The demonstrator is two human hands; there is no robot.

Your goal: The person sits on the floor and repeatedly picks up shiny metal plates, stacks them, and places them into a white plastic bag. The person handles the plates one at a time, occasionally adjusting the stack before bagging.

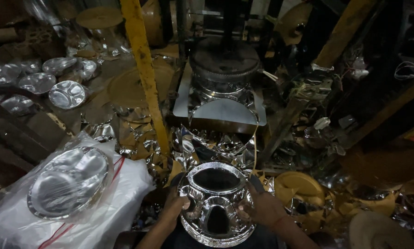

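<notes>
Both hands on one silver compartment plate (217,203), bottom centre of view, held face-up just in front of the body. Left hand (174,211) takes the left rim, thumb over the edge into a side compartment; grip closed on the plate. Right hand (262,207) takes the right rim the same way, grip closed on it too. Straight ahead: press machine (224,69) with a flat silver sheet (223,113) on its bed, foil scrap (202,145) heaped below. Left: stack of finished plates in a clear plastic bag (68,182). Far left: loose silver plates (67,94) on the floor. Yellow post (144,69) runs diagonally between them and the press.
</notes>
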